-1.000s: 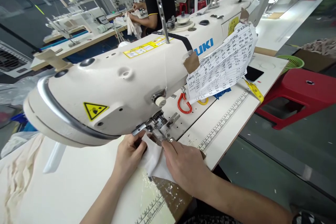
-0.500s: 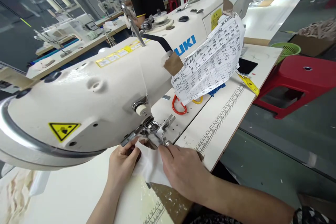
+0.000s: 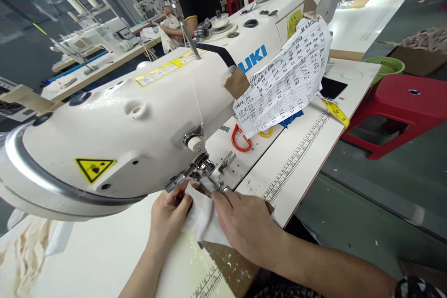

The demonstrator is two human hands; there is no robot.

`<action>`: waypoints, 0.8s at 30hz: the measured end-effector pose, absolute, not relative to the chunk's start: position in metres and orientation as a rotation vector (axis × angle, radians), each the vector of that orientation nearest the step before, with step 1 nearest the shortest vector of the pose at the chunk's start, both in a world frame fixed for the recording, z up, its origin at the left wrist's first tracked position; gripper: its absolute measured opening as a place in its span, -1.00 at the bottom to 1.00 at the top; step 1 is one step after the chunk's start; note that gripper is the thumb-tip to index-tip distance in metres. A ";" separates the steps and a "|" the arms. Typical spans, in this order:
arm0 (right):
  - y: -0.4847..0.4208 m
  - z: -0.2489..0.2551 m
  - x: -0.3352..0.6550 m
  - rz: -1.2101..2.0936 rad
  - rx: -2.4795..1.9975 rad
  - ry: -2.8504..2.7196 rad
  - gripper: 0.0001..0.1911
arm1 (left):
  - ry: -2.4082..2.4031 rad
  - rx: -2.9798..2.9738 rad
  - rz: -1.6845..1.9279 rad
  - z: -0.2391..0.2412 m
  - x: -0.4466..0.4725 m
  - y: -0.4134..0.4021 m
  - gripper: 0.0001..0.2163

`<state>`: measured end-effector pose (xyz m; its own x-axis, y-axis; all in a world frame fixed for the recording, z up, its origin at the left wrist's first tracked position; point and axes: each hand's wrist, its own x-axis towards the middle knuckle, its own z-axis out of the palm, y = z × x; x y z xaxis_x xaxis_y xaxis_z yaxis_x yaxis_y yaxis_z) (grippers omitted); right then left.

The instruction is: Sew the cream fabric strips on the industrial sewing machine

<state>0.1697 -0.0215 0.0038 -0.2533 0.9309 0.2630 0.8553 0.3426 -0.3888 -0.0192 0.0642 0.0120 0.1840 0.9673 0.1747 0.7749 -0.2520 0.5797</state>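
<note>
A piece of white fabric [image 3: 204, 216] lies under the front end of a white sewing machine [image 3: 139, 116]. My left hand [image 3: 170, 212] pinches the fabric's left edge, thumb against fingers, just below the metal guard. On the right side, my right hand [image 3: 244, 223] grips the same cloth close to the presser foot area [image 3: 209, 179], its fingertips partly hidden by metal parts. The needle cannot be made out. Between both hands the fabric hangs in soft folds toward the table's front edge.
Handwritten paper [image 3: 286, 79] is taped to the machine. Behind it lie red-handled scissors [image 3: 240, 138], a dark phone [image 3: 333, 88] and yellow tape measure [image 3: 335, 112]. A red stool [image 3: 412, 102] stands right; beige fabric [image 3: 26, 253] lies left. A co-worker [image 3: 200, 7] handles cloth beyond.
The view has shifted slightly, so the machine and hands appear a little further right. Both hands keep their hold on the fabric. Cloth in the co-worker's hands has come into sight.
</note>
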 end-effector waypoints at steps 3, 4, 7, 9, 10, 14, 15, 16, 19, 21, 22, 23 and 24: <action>-0.023 0.004 0.170 0.209 -1.544 -2.176 -0.74 | 1.608 2.262 0.739 0.008 -0.020 0.064 -0.73; -0.023 0.004 0.170 0.198 -1.541 -2.176 -0.74 | 1.601 2.317 0.734 0.006 -0.020 0.064 -0.73; -0.023 0.005 0.171 0.167 -1.532 -2.173 -0.75 | 1.608 2.431 0.735 0.003 -0.021 0.065 -0.72; -0.023 0.005 0.170 0.167 -1.530 -2.174 -0.74 | 1.623 2.438 0.748 0.002 -0.021 0.066 -0.73; -0.023 0.004 0.170 0.172 -1.529 -2.177 -0.72 | 1.626 2.419 0.756 0.003 -0.021 0.066 -0.74; -0.023 0.003 0.170 0.183 -1.532 -2.182 -0.69 | 1.615 2.270 0.789 0.009 -0.018 0.066 -0.78; -0.023 0.003 0.170 0.187 -1.536 -2.181 -0.69 | 1.619 2.234 0.800 0.011 -0.017 0.065 -0.77; -0.024 0.003 0.170 0.190 -1.542 -2.182 -0.70 | 1.627 2.206 0.807 0.012 -0.017 0.065 -0.78; -0.023 0.005 0.171 0.197 -1.558 -2.181 -0.68 | 1.632 2.197 0.827 0.011 -0.018 0.065 -0.80; -0.022 0.006 0.170 0.198 -1.574 -2.177 -0.68 | 1.609 2.270 0.848 0.008 -0.020 0.065 -0.84; -0.022 0.006 0.169 0.194 -1.583 -2.174 -0.68 | 1.584 2.336 0.865 0.006 -0.022 0.065 -0.86; -0.021 0.006 0.168 0.184 -1.591 -2.173 -0.68 | 1.541 2.421 0.890 0.004 -0.023 0.065 -0.87; -0.020 0.006 0.166 0.174 -1.598 -2.178 -0.68 | 1.474 2.518 0.918 0.003 -0.024 0.065 -0.88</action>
